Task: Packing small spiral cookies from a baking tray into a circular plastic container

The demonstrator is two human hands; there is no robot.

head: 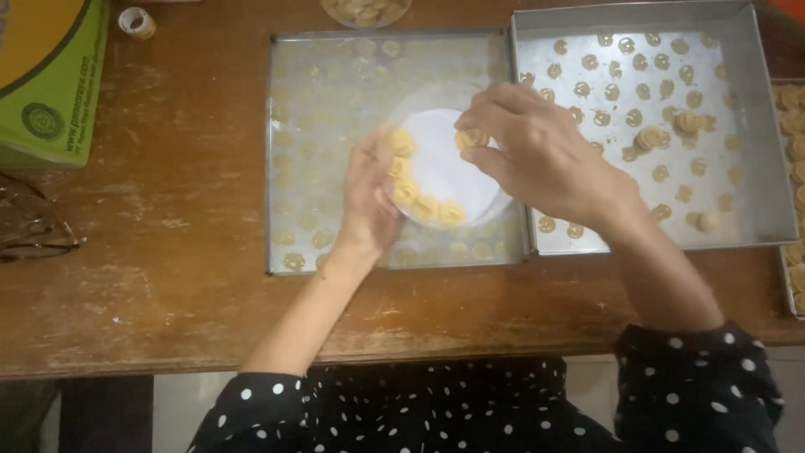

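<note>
A round clear container [444, 164] with a white bottom stands on a flat metal baking tray [327, 101]. Several yellow swirl cookies [426, 206] line its left and lower inner edge. My left hand [369, 197] grips the container's left rim. My right hand [537, 151] pinches one swirl cookie [471, 138] over the container's right side. Both sleeves are black with white dots.
A deeper metal tray [755, 126] to the right shows many baking marks and a few cookies [652, 137]. More cookies [795, 159] lie on a tray at the far right. A green box [50, 75], a small jar [137, 22], glasses [29, 231] and a cookie bowl [365, 10] rest on the wooden table [168, 285].
</note>
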